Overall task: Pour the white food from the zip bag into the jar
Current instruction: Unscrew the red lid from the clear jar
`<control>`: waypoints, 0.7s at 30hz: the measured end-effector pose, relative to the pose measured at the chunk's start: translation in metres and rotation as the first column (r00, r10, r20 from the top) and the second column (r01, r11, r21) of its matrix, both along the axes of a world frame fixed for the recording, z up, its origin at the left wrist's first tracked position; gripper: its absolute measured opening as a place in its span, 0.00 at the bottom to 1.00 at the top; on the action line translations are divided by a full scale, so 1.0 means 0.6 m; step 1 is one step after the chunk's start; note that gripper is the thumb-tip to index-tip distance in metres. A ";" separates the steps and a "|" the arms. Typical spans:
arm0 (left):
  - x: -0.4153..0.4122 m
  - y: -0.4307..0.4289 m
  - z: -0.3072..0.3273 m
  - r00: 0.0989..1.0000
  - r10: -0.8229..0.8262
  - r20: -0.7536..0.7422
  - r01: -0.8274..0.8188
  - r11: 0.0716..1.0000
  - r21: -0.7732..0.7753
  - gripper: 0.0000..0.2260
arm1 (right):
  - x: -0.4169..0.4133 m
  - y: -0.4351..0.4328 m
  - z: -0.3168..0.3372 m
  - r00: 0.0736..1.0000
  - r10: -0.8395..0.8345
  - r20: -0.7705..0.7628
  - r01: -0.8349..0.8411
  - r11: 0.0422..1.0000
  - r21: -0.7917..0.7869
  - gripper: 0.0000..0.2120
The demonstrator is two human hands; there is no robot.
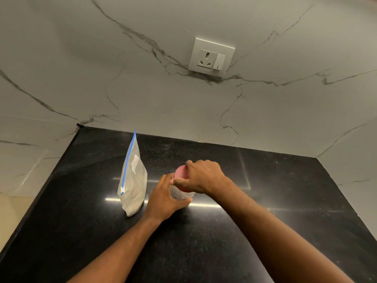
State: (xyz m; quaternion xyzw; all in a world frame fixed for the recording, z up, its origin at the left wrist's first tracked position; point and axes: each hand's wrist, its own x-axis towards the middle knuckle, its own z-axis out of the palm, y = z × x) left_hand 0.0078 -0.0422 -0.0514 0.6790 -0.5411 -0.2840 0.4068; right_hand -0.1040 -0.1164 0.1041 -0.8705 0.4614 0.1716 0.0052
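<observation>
- The jar [180, 193] stands on the dark surface [265, 201], its pink lid [180, 173] on, so nothing can be poured yet
- The left hand [165, 198] wraps its fingers round the jar's body, probably to steady it against turning
- The right hand [204, 176] clamps its fingers over the lid, likely to unscrew it
- The zip bag [132, 184] of white food stands upright just left of the jar, its blue zipper seemingly closed, within easy reach
</observation>
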 end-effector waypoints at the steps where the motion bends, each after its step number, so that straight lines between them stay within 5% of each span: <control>1: -0.001 0.000 0.001 1.000 0.002 -0.003 -0.002 1.000 0.004 0.41 | 0.003 -0.002 0.003 0.999 0.020 0.025 -0.021 0.999 0.033 0.34; 6: -0.002 0.003 0.001 1.000 0.015 -0.008 -0.015 1.000 0.003 0.42 | 0.011 -0.007 0.039 0.965 0.261 0.007 -0.255 0.936 0.241 0.32; 10: -0.008 0.003 0.001 1.000 0.019 0.011 -0.019 1.000 -0.004 0.36 | 0.019 -0.003 0.045 0.947 0.179 0.266 -0.275 0.879 0.388 0.12; 12: -0.009 0.004 0.001 0.999 0.034 0.014 -0.034 0.999 -0.019 0.38 | 0.024 -0.001 0.046 0.935 0.173 0.310 -0.253 0.937 0.241 0.18; 15: -0.009 0.005 0.000 0.999 0.049 0.002 -0.049 0.999 -0.005 0.44 | 0.020 -0.007 0.039 0.982 0.172 0.078 -0.167 0.984 -0.063 0.35; 17: -0.010 0.005 -0.002 0.998 0.061 0.018 -0.061 0.998 0.010 0.46 | 0.014 -0.007 0.028 0.995 0.101 -0.025 -0.103 0.991 -0.087 0.41; 21: -0.012 0.000 -0.007 0.998 0.055 0.038 -0.056 0.998 0.031 0.40 | 0.010 0.002 0.006 0.996 0.084 0.026 -0.082 0.995 -0.061 0.31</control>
